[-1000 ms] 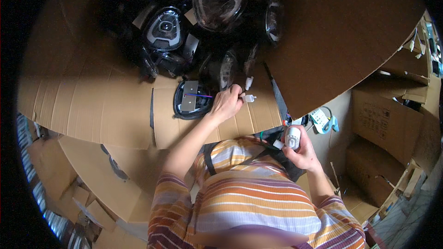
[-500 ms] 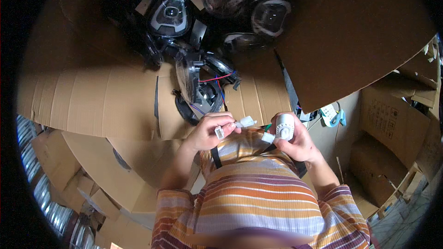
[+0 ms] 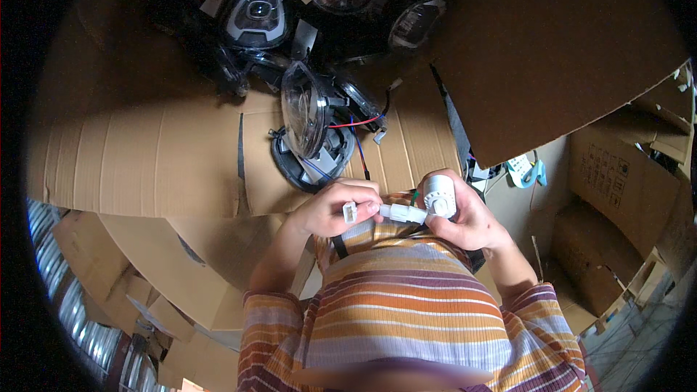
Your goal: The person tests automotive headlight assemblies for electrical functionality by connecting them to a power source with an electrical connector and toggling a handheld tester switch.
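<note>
My left hand (image 3: pixel 332 207) is closed, pinching a white plastic wire connector (image 3: pixel 398 213) between thumb and fingers. A second white connector (image 3: pixel 350 211) with an open socket sticks out by the same thumb. My right hand (image 3: pixel 472 221) is wrapped round a white cylindrical device (image 3: pixel 440 196) with a ridged ring, and grips another white connector beside it. The two connectors meet end to end between my hands; whether they are fully seated cannot be told. Just beyond stands a clear-lensed lamp unit (image 3: pixel 305 109), with red and blue wires (image 3: pixel 356 123) next to it.
Several more black lamp units with clear lenses (image 3: pixel 258 13) are heaped at the far side on cardboard (image 3: pixel 138 145). A large cardboard flap (image 3: pixel 559 51) rises at the right. Cardboard boxes (image 3: pixel 602 196) stand to the right, and a light blue-and-white object (image 3: pixel 526 170) lies beyond my right hand.
The connectors, apart before, now touch end to end as my hands came closer together. The view has shifted slightly, and the near lamp units appear somewhat moved.
</note>
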The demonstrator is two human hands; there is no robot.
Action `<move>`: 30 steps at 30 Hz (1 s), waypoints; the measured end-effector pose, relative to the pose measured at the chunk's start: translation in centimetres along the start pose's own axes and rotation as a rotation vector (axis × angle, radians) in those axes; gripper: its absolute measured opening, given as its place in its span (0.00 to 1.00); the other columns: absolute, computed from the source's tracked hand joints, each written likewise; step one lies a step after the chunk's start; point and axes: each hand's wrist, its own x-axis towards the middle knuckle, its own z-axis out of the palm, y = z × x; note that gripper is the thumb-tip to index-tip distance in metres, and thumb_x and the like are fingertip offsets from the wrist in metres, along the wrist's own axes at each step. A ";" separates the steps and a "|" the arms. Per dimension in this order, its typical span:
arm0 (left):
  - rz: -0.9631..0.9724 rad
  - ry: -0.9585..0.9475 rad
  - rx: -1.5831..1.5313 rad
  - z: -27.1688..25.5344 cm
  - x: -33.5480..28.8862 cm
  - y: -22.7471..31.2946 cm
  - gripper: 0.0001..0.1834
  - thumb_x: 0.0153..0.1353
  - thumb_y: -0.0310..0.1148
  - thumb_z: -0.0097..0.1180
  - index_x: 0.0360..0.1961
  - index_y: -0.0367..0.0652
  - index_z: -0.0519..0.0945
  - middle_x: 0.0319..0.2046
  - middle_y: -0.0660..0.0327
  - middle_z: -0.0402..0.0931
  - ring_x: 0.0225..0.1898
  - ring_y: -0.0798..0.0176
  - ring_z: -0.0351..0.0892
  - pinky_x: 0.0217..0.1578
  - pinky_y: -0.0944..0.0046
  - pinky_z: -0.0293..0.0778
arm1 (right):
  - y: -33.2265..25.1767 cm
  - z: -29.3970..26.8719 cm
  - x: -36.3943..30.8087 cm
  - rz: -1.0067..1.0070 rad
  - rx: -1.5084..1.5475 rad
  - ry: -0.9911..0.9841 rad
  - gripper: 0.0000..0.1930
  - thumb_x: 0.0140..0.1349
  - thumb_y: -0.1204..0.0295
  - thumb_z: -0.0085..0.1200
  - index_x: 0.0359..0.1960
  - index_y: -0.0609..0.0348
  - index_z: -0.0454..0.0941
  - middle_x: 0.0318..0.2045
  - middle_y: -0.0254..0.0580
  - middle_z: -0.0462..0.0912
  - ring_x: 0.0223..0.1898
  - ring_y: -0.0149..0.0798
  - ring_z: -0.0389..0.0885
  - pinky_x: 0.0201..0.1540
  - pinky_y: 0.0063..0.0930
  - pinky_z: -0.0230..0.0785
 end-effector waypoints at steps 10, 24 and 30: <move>-0.084 -0.061 0.116 0.6 0.9 -0.1 0.03 0.47 0.23 0.45 0.21 0.34 0.70 0.19 0.57 0.67 0.24 0.61 0.69 0.25 0.68 0.63 | 1.0 0.8 -0.7 -0.035 0.037 0.123 0.20 0.39 0.82 0.43 0.39 0.63 0.57 0.29 0.38 0.66 0.32 0.30 0.64 0.36 0.21 0.57; -0.031 -0.031 0.416 1.1 0.6 -0.1 0.06 0.48 0.29 0.47 0.21 0.38 0.69 0.18 0.59 0.65 0.22 0.60 0.68 0.23 0.67 0.62 | 1.4 1.7 -0.1 0.021 -0.135 0.315 0.12 0.50 0.69 0.40 0.33 0.64 0.61 0.21 0.38 0.69 0.23 0.30 0.67 0.27 0.21 0.59; 0.086 0.271 1.122 -0.1 1.7 0.6 0.09 0.34 0.30 0.54 0.22 0.44 0.71 0.18 0.63 0.64 0.21 0.63 0.65 0.21 0.67 0.60 | 0.9 -1.1 -0.8 -0.003 0.040 0.494 0.11 0.51 0.69 0.41 0.32 0.63 0.61 0.21 0.32 0.64 0.21 0.23 0.61 0.23 0.15 0.56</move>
